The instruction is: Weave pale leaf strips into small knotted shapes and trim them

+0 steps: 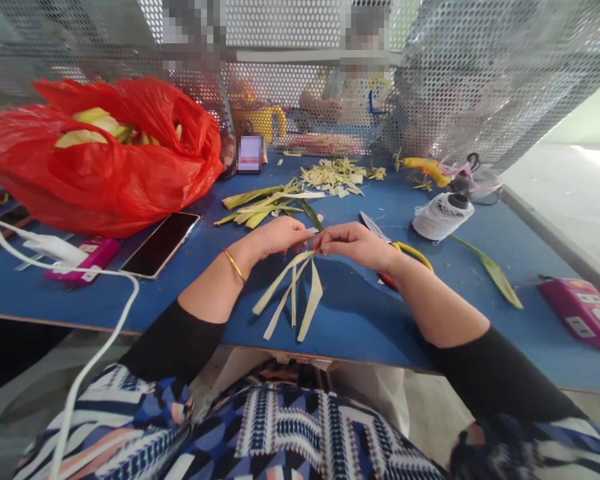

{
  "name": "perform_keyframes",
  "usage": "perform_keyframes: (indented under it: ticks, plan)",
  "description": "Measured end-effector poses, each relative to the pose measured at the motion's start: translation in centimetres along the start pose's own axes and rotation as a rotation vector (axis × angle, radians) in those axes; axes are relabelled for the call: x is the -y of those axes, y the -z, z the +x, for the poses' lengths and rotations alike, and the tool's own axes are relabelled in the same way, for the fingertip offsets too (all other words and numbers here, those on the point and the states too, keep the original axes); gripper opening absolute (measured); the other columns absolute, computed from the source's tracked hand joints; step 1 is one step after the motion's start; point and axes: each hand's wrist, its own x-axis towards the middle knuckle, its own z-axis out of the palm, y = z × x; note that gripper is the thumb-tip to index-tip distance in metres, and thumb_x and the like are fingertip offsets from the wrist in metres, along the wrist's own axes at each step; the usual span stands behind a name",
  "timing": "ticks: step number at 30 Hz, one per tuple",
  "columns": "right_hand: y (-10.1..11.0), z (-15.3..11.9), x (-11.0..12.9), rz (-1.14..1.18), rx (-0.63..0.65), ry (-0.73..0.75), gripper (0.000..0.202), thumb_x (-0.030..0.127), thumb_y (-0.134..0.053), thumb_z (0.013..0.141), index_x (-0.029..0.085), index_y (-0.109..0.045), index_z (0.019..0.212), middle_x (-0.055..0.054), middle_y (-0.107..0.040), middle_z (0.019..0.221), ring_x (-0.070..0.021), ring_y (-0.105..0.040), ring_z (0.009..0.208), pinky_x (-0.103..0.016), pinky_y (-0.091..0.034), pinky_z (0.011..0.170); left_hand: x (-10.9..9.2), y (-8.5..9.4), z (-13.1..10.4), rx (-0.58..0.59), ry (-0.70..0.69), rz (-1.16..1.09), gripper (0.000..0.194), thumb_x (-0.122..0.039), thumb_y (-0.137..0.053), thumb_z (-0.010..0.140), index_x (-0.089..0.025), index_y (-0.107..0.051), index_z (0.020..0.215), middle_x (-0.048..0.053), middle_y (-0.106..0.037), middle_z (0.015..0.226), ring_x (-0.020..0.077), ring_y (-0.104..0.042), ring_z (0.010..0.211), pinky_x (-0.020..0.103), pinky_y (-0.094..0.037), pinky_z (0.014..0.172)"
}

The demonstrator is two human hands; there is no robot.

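Observation:
Close together over the front middle of the blue table, my left hand (pixel 283 235) and my right hand (pixel 353 243) are both closed in a pinch at the top of a bunch of pale husk strips (pixel 311 300). The strips fan out downward toward me, their upper ends hidden by my fingers. A dark green leaf strip (pixel 313 215) shows just behind my fingertips; I cannot tell whether it is held. Partly under my right wrist lie scissors (pixel 411 253) with yellow and red handles. Beyond my hands is a bundle of longer husk pieces (pixel 263 205).
A red plastic bag (pixel 155 173) of husks fills the back left, by a phone (pixel 163 245) and a white cable (pixel 126 307). Husk scraps (pixel 334 177) lie before the perforated metal screen (pixel 300 87). A white thread spool (pixel 441 217), a green leaf (pixel 497 272) and a magenta box (pixel 583 308) stand right.

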Motion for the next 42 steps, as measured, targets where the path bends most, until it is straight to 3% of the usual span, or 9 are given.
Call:
perform_keyframes:
  ticks: [3, 8, 14, 20, 26, 31, 35, 39, 42]
  plan:
    - [-0.1, 0.0, -0.5, -0.005, -0.023, 0.051, 0.015, 0.027, -0.068, 0.073, 0.019, -0.066, 0.061, -0.004, -0.075, 0.085, -0.0196, -0.067, 0.089, -0.035, -0.049, 0.086, 0.0, -0.9, 0.3, -0.025, 0.025, -0.189, 0.026, -0.023, -0.062, 0.08, -0.017, -0.058, 0.055, -0.001, -0.054, 0.052, 0.0085, -0.047, 0.047, 0.02, -0.031, 0.043]
    - [0.3, 0.1, -0.8, 0.011, -0.07, 0.106, 0.014, 0.026, -0.066, 0.075, 0.019, -0.064, 0.064, -0.005, -0.075, 0.088, -0.0188, -0.066, 0.089, -0.034, -0.048, 0.086, -0.1, -2.5, 0.3, -0.188, 0.029, -0.569, 0.029, -0.025, -0.059, 0.083, -0.017, -0.051, 0.056, -0.004, -0.049, 0.053, 0.0057, -0.041, 0.045, 0.019, -0.027, 0.042]
    - [0.4, 0.7, -2.5, -0.052, -0.105, -0.023, 0.013, 0.028, -0.065, 0.071, 0.019, -0.064, 0.062, -0.002, -0.072, 0.076, -0.0165, -0.063, 0.079, -0.031, -0.048, 0.081, 0.4, -3.6, 0.8, -0.284, 0.065, -0.565, 0.029, -0.021, -0.062, 0.083, -0.016, -0.052, 0.056, -0.005, -0.049, 0.05, 0.0045, -0.039, 0.041, 0.019, -0.027, 0.041]
    - [0.4, 0.8, -2.5, -0.09, -0.092, -0.159, 0.007, 0.022, -0.063, 0.071, 0.018, -0.066, 0.065, 0.0, -0.069, 0.07, -0.0129, -0.059, 0.069, -0.025, -0.045, 0.067, 0.3, -3.6, 0.8, -0.25, 0.096, -0.494, 0.03, -0.018, -0.058, 0.09, -0.014, -0.056, 0.06, -0.002, -0.057, 0.055, 0.0041, -0.045, 0.041, 0.019, -0.028, 0.039]
    - [0.0, 0.6, -1.3, -0.149, -0.159, -0.261, 0.014, 0.015, -0.061, 0.074, 0.017, -0.061, 0.06, 0.002, -0.062, 0.058, -0.0106, -0.056, 0.059, -0.023, -0.043, 0.06, 0.0, -3.5, 0.5, -0.157, 0.144, -0.472, 0.029, -0.019, -0.054, 0.095, -0.014, -0.055, 0.066, 0.0, -0.066, 0.065, 0.0051, -0.052, 0.041, 0.019, -0.037, 0.041]
    - [0.0, 0.3, 0.0, -0.169, -0.16, -0.364, 0.018, 0.011, -0.059, 0.077, 0.017, -0.06, 0.06, 0.003, -0.057, 0.056, -0.0084, -0.053, 0.053, -0.021, -0.04, 0.054, 0.0, -3.3, 0.4, -0.057, 0.136, -0.432, 0.032, -0.023, -0.057, 0.095, -0.013, -0.059, 0.064, 0.001, -0.064, 0.059, 0.006, -0.054, 0.043, 0.019, -0.042, 0.046]
    - [0.4, 0.2, 0.0, -0.191, -0.109, -0.354, 0.018, 0.013, -0.062, 0.079, 0.017, -0.062, 0.062, 0.005, -0.054, 0.052, -0.0077, -0.049, 0.048, -0.022, -0.039, 0.051, 0.0, -2.9, 0.3, 0.028, 0.159, -0.449, 0.025, -0.018, -0.064, 0.088, -0.012, -0.064, 0.063, 0.002, -0.065, 0.057, 0.0068, -0.056, 0.046, 0.02, -0.047, 0.05]
    - [0.7, 0.1, -0.3, -0.204, -0.116, -0.363, 0.019, 0.01, -0.061, 0.079, 0.017, -0.064, 0.061, 0.006, -0.049, 0.046, -0.0071, -0.045, 0.044, -0.022, -0.036, 0.048, 0.2, -2.7, 0.3, 0.071, 0.178, -0.468, 0.008, -0.007, -0.073, 0.072, -0.011, -0.069, 0.068, 0.001, -0.067, 0.058, 0.0081, -0.06, 0.051, 0.021, -0.052, 0.057]
    - [0.5, 0.0, -0.1, -0.141, -0.133, -0.353, 0.019, 0.009, -0.062, 0.078, 0.016, -0.065, 0.062, 0.006, -0.051, 0.047, -0.0061, -0.043, 0.043, -0.021, -0.035, 0.046, 0.3, -2.8, 0.3, 0.067, 0.177, -0.438, 0.011, -0.002, -0.073, 0.065, -0.012, -0.07, 0.07, 0.001, -0.068, 0.057, 0.0094, -0.062, 0.053, 0.023, -0.053, 0.061]
